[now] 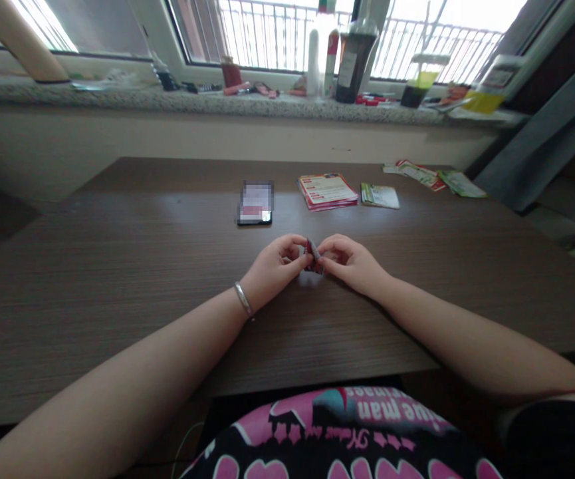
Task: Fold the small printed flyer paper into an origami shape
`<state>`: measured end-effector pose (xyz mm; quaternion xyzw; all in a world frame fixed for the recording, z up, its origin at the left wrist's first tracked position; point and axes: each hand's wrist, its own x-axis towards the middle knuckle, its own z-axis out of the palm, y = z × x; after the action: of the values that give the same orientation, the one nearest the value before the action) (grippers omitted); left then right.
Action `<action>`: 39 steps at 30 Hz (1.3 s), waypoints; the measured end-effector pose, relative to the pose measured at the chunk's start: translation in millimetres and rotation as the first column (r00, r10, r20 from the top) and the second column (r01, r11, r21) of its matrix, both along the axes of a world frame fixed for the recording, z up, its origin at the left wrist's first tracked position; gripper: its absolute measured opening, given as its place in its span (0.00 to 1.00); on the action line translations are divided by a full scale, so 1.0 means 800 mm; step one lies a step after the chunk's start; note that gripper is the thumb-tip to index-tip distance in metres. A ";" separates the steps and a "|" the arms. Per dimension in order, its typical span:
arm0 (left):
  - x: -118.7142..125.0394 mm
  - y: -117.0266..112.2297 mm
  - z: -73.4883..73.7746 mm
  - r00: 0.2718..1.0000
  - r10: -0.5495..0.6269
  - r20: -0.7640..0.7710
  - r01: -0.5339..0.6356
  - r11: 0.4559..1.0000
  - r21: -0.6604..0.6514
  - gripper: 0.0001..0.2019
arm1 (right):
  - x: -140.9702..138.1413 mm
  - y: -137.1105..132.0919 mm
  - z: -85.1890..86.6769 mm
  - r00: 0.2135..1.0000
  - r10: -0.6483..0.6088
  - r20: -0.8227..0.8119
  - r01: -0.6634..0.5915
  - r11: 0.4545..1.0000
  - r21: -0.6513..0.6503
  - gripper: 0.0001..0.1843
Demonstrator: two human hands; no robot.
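Observation:
My left hand [276,268] and my right hand [349,263] meet over the wooden table [167,266], a little above its near edge. Between their fingertips both pinch a small folded piece of red and grey paper [312,256]. Much of it is hidden by my fingers, so its exact shape cannot be made out. A silver bangle [242,299] circles my left wrist. Neither hand touches the black smartphone [254,203] lying farther up the table, with its screen blurred.
Farther up the table lie a stack of red-and-white leaflets [327,191], a green-and-white card [379,195] and loose printed papers [414,174]. Bottles [354,66] and small items stand along a granite windowsill [192,100] behind the table.

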<state>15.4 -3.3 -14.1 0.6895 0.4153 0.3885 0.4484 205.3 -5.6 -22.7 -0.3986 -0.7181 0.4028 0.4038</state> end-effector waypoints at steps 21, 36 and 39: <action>0.003 0.002 0.003 0.965 -0.105 0.239 0.151 0.971 -0.184 0.06 | 0.002 -0.007 0.011 0.999 -0.009 0.047 0.003 0.991 0.137 0.06; -0.001 0.002 0.007 0.966 -0.176 0.189 0.222 0.941 -0.257 0.09 | 0.008 -0.006 0.013 0.988 0.155 -0.008 -0.153 0.980 0.125 0.08; -0.002 0.002 0.009 0.959 -0.208 0.194 0.257 0.926 -0.277 0.10 | 0.008 -0.004 0.011 0.981 0.182 -0.063 -0.177 0.981 0.083 0.11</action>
<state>13.6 -1.6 -6.8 0.6243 0.3471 0.3194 0.6227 211.9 -8.8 -13.7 -0.3019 -0.7516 0.4233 0.4060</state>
